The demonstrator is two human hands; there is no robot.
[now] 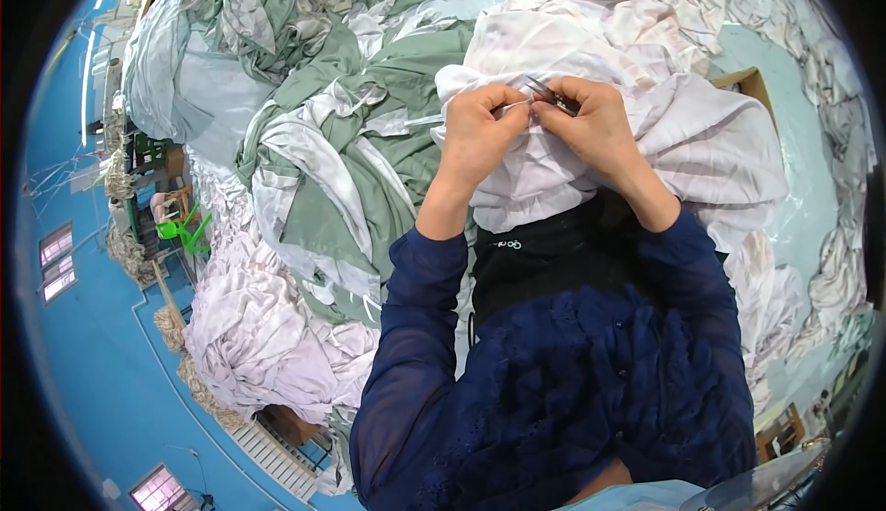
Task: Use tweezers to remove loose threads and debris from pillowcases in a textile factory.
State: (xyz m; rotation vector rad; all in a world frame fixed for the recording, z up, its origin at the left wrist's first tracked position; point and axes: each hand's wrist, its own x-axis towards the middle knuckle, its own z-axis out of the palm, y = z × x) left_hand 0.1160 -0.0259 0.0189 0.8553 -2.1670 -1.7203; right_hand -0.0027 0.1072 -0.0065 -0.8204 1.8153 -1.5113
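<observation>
The risk from here, as I judge it, is a nick: the bare tip of the snips (544,89) lies just beside the thumb and finger of your left grip (482,128), aimed at about 10 o'clock from your right grip (595,123), so a squeeze made with the tip turned inward could catch skin or bite into the cloth (715,142). Loose folds rising at 12 o'clock behind the blades could cause the same, since slack there might slide between them, and the weight of the folds could drag the edge from your pinch. Your left fingertips are together, apparently clamped on the cloth's edge; whether a thread is also caught there is too small to tell. Your right grip is closed around the snips, its fingertips almost meeting the left ones; whether the blades are parted you can't tell from here. The cloth lies under and around both grips: bunched at 12 o'clock, spread wide toward 3, hanging over your lap at 6. The green cloth (392,156) lies close by at 9 o'clock, so its folds could tangle with yours if you pull that way.
</observation>
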